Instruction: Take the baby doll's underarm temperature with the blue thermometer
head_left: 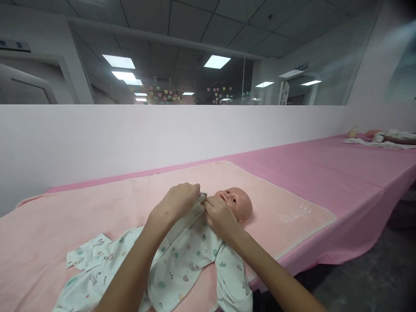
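A bald doll (pixel 243 204) is seen just right of the centre of the frame, laid on its back with its face turned up and its head toward the right. It is dressed in a white printed shirt (pixel 186 260), by which the lower middle of the frame is filled; one sleeve (pixel 232 275) is stretched toward the bottom edge.

An edge of the shirt near the doll's chin is pinched by the right hand (pixel 221 215), with thumb and fingers brought together. The same part is held by the left hand (pixel 182 199), its fingers curled in tightly; the two hands are almost touching. The doll's cheek is partly covered by the right hand.

At the lower left, more printed cloth (pixel 94 264) is spread; whether it is joined to the shirt cannot be told, since the space between is hidden by the left forearm.

A peach blanket (pixel 269 208) is laid beneath, over a pink cover (pixel 312 173). At the far right edge, a heap of cloth (pixel 394 136) is seen on the cover. The background is closed by a white wall (pixel 162 130), above which lights (pixel 217 62) and heart shapes (pixel 165 93) are shown in glass.
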A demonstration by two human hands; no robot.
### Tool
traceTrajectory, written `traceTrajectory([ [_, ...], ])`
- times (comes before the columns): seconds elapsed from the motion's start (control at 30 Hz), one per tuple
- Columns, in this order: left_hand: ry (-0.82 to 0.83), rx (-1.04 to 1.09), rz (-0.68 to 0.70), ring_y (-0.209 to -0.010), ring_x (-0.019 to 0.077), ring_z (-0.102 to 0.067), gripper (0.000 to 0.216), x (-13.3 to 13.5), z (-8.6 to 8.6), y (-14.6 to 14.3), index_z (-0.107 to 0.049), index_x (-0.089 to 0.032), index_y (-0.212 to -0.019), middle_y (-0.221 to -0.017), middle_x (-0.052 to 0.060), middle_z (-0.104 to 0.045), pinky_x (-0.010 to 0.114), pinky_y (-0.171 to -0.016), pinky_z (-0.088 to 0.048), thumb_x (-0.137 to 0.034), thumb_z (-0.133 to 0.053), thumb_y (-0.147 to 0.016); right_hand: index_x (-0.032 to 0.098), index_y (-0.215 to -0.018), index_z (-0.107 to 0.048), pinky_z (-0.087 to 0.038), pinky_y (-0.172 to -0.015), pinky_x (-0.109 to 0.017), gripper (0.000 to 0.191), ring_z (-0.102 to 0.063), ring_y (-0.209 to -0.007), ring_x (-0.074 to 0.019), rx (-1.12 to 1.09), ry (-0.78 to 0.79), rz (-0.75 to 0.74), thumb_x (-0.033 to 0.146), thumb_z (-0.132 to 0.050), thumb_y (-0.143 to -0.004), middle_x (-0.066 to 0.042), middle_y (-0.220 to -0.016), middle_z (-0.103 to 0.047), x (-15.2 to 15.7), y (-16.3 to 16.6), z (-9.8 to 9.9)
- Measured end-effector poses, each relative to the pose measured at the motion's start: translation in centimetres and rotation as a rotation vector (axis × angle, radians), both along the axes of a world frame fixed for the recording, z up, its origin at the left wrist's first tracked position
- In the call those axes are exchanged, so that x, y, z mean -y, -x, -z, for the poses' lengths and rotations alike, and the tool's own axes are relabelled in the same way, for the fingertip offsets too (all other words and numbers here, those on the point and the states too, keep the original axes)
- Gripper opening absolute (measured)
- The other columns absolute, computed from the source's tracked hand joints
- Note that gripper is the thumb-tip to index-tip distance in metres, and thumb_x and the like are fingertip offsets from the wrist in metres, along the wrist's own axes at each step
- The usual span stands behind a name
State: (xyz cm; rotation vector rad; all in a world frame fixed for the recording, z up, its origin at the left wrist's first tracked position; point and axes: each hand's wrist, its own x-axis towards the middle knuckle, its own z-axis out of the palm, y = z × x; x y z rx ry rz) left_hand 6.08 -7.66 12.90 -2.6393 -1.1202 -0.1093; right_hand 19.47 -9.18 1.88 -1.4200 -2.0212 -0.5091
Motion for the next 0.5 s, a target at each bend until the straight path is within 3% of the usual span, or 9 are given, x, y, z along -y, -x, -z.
traceTrajectory([
  [0.07,0.103,0.026,0.012,-0.055,0.0152,-0.054,0.027,0.6,0.0,0.0,-0.056,-0.015,-0.079,-0.067,0.007,-0.058,0.025,-0.049,-0.033,-0.024,-0.032,-0.086,0.017,-0.077,-0.059,-0.037,-0.072,-0.030,0.024,-0.050,-0.075,-0.0181,-0.115,-0.116,-0.001,0.006,-0.038,-0.080,-0.006,-0.078,-0.059,0.8,-1.1,-0.2],
  [0.13,0.314,0.028,0.000,-0.050,0.0134,-0.054,0.026,1.3,0.0,0.1,-0.059,-0.017,-0.085,-0.070,0.006,-0.061,0.024,-0.046,-0.034,-0.027,-0.034,-0.084,0.017,-0.077,-0.060,-0.037,-0.074,-0.031,0.023,-0.050,-0.075,-0.0177,-0.252,-0.190,0.016,0.010,-0.039,-0.081,-0.006,-0.077,-0.060,1.0,-3.0,-0.3],
  [0.23,0.539,0.038,-0.049,-0.045,0.0122,-0.055,0.031,1.8,-0.2,0.4,-0.058,-0.022,-0.101,-0.079,0.005,-0.065,0.023,-0.042,-0.035,-0.038,-0.041,-0.080,0.018,-0.075,-0.061,-0.037,-0.079,-0.032,0.019,-0.052,-0.080,-0.0187,-0.522,-0.189,0.082,0.016,-0.042,-0.078,-0.007,-0.081,-0.062,-0.2,-6.4,-0.3],
  [0.37,0.482,0.110,-0.072,-0.056,0.0150,-0.060,0.042,-0.6,0.4,0.4,-0.054,-0.022,-0.113,-0.090,0.008,-0.066,0.024,-0.047,-0.039,-0.045,-0.037,-0.081,0.018,-0.068,-0.063,-0.038,-0.082,-0.033,0.013,-0.054,-0.085,-0.0213,-1.135,0.168,0.037,0.029,-0.055,-0.070,-0.005,-0.082,-0.065,-2.8,-10.4,0.3],
  [0.5,0.325,0.168,-0.157,-0.078,0.0213,-0.062,0.042,-5.2,3.8,-0.4,-0.056,-0.018,-0.107,-0.082,0.010,-0.067,0.029,-0.064,-0.043,-0.042,-0.028,-0.086,0.016,-0.069,-0.063,-0.045,-0.074,-0.034,0.029,-0.059,-0.077,-0.0230,-1.385,0.393,-0.070,0.044,-0.055,-0.070,-0.008,-0.077,-0.067,-3.5,-11.5,1.2],
])
